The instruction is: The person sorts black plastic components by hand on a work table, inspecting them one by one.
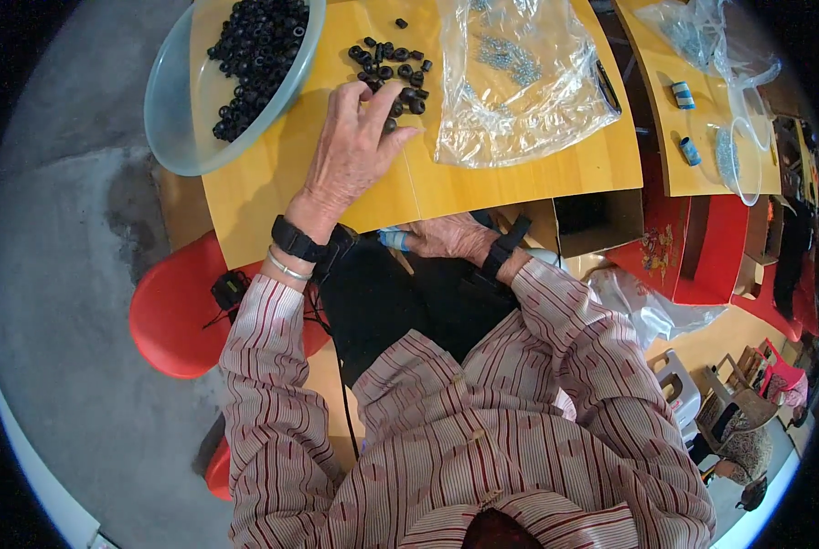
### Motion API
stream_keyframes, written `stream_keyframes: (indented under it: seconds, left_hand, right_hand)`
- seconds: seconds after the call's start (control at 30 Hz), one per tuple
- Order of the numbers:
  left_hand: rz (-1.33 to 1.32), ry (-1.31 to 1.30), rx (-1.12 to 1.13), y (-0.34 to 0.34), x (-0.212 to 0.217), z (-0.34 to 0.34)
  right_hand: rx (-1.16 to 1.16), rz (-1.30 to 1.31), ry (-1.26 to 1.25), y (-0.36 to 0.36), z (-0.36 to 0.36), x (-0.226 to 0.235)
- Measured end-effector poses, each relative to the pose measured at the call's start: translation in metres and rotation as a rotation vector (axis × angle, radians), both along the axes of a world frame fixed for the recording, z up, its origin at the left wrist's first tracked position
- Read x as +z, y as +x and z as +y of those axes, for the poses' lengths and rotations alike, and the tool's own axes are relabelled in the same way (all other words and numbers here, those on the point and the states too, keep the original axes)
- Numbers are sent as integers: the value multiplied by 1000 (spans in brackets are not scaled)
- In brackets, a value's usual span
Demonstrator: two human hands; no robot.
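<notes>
No lettering, number or sign can be read — the gold markings on the red box, at the person's right, are too small to make out.

- My left hand is at 11 o'clock, back upward, fingers bent forward and down toward 1 o'clock.
- My left thumb points to 2 o'clock, apart from my index finger, leaving a gap between them.
- My left forearm rises from 7 o'clock, sleeved almost to the wrist, and tips toward 1 o'clock.
- My right hand sits lower, just on the 12 o'clock side of centre, back upward, pointing to 9 o'clock.
- My right fingers are mostly hidden, so their grip cannot be told.
- My right forearm slants in from 4 o'clock, aimed at 10 o'clock.
</notes>
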State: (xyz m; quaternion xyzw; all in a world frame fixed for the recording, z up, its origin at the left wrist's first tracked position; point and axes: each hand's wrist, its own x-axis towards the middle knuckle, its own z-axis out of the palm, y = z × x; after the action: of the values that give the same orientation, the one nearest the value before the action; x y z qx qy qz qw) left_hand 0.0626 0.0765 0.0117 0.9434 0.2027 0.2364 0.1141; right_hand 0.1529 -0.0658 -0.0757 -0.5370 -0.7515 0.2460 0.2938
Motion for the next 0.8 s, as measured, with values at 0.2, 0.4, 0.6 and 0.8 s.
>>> stream_keyframes:
  seconds: [0.2,0.4,0.6,0.8]
  left_hand:
    - [-144,-17,57,-18,5,-2]
    - [-173,-280,358,-44,-5,-20]
    - [-246,-328,456,-49,-19,-31]
    - [-247,-365,446,-44,-18,-33]
  right_hand:
    - [46,11,-139,2,1,4]
    - [62,-75,-93,0,0,1]
    - [42,-28,-43,0,0,-2]
    - [85,-39,-91,1,2,2]
